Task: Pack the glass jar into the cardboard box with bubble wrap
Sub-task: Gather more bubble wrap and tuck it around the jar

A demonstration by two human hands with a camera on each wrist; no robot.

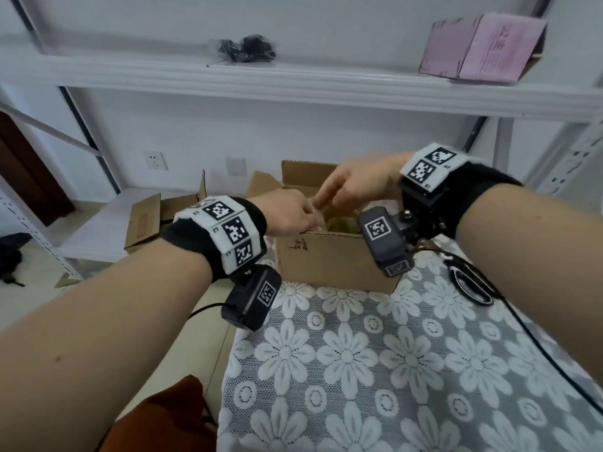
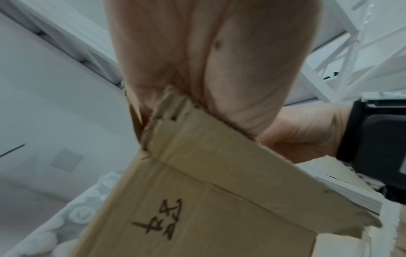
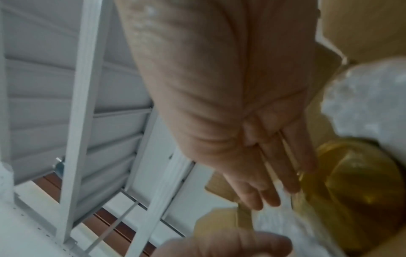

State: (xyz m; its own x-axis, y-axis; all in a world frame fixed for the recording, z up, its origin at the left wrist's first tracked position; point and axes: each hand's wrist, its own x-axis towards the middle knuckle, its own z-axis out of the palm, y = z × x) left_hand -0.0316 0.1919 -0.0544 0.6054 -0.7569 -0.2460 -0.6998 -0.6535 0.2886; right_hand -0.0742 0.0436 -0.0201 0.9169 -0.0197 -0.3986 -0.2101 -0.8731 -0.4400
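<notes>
Both hands reach into the open brown cardboard box: right hand fingers straight above an amber-tinted glass jar (bubble wrap beside); left hand grip unclear.

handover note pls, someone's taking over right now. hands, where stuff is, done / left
Left hand: at the near-left rim of the cardboard box, fingers inside and hidden; whether it has a grip on anything can't be told.
Right hand: over the open box, fingers straight, holding nothing, per the right wrist view.
Glass jar: already inside the box, amber-looking, with bubble wrap beside it.
Box sits on the flowered tablecloth, flaps open. Scissors lie to its right.
Done: jar and wrap are in the box.
Left: likely settle the wrap around the jar, then close the flaps.
</notes>
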